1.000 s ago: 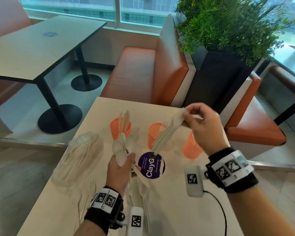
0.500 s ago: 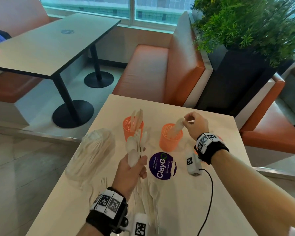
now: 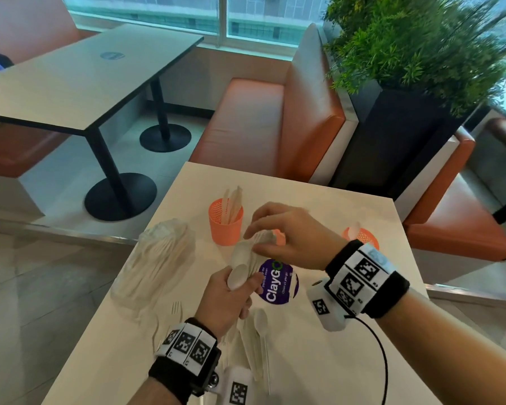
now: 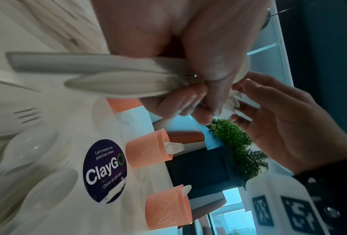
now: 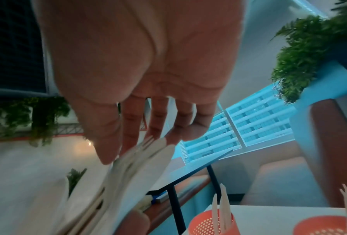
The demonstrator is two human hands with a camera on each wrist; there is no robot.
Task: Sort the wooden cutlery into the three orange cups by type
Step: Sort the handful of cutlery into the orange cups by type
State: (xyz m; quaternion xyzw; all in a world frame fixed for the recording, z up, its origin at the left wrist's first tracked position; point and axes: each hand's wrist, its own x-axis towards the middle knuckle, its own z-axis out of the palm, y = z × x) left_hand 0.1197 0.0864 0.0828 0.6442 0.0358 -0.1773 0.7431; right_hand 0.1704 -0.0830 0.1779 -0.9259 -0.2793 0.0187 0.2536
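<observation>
My left hand [image 3: 227, 299] is clenched around a bundle of cutlery [image 3: 243, 264], held above the desk [image 3: 319, 358] with the spoon bowls pointing away from me. In the left wrist view the left fingers [image 4: 188, 101] curl around the handles, which fan out toward the near edge. My right hand [image 3: 289, 235] hovers at the far tips of the bundle. Its fingers [image 5: 132, 127] are extended and slightly spread; the fingertips meet the fork and spoon ends. I cannot tell whether they pinch a piece or only touch it.

3 orange cups stand on the desk beyond the hands. The left cup [image 3: 225, 226] holds upright knives [image 3: 232, 204]. The middle cup [image 4: 148, 148] is mostly hidden behind my right hand in the head view; the left wrist view shows forks [image 4: 174, 147] in it. The right cup [image 3: 362, 236] holds 1 spoon [image 3: 354, 229].

A round purple sticker [image 3: 278, 282] lies on the desk under the hands. Loose spoons [image 3: 260, 320] and forks [image 3: 176, 307] lie on the desk near my left wrist. A clear plastic bag [image 3: 158, 258] of cutlery lies on the left part of the desk.
</observation>
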